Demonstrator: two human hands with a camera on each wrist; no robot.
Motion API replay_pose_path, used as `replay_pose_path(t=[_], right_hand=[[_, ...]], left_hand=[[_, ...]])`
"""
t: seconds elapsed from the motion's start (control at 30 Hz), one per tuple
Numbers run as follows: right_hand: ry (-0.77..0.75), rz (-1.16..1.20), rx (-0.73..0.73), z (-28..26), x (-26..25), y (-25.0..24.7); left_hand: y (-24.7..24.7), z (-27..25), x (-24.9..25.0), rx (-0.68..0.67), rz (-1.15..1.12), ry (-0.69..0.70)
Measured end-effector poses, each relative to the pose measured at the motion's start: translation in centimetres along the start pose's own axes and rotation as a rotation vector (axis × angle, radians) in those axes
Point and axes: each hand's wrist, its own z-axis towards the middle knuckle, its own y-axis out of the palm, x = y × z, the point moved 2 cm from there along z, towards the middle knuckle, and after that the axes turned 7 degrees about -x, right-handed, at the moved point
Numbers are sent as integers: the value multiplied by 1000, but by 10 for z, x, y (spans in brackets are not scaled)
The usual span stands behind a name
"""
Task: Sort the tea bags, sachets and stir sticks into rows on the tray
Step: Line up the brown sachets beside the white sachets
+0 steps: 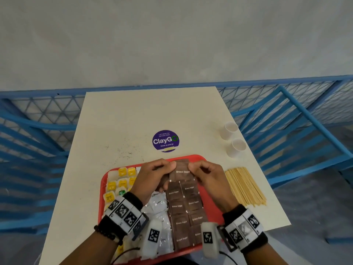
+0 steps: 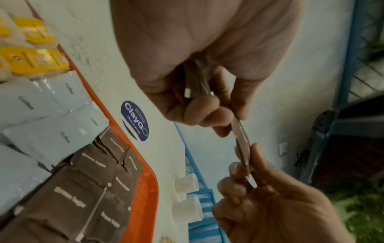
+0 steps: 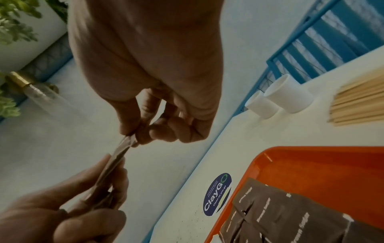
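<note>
Both hands hold brown sugar sachets above the far part of the red tray. My left hand grips them from the left and my right hand pinches the top sachet's right edge. In the left wrist view the sachets show edge-on between the left hand and the right hand. The right wrist view shows the same pinch on the sachets. On the tray lie rows of brown sugar sachets, white sachets and yellow-tagged tea bags. Wooden stir sticks lie on the table, right of the tray.
Two white paper cups stand at the cream table's right edge. A purple ClayGo sticker sits beyond the tray. Blue chairs and a blue mesh railing surround the table.
</note>
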Motion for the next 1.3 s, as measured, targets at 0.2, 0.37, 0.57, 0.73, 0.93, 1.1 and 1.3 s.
replay_pose_path(t=[0.2, 0.37, 0.57, 0.73, 0.93, 1.1, 1.3], right_hand=[[133, -67, -104, -17, 19, -6], [349, -219, -64, -36, 55, -27], [632, -304, -95, -67, 115, -10], [611, -355, -123, -60, 119, 2], [525, -570, 4, -57, 114, -1], [281, -537, -31, -50, 58, 15], [214, -101, -292, -37, 19, 42]], left_hand=[[3, -11, -20, -10, 77, -46], [-5, -29, -50, -64, 217, -185], [-35, -48, -72, 77, 192, -312], [-44, -52, -73, 107, 165, -317], [-33, -52, -62, 51, -27, -346], [-14, -44, -50, -128, -211, -286], [11, -31, -30, -234, -139, -169]])
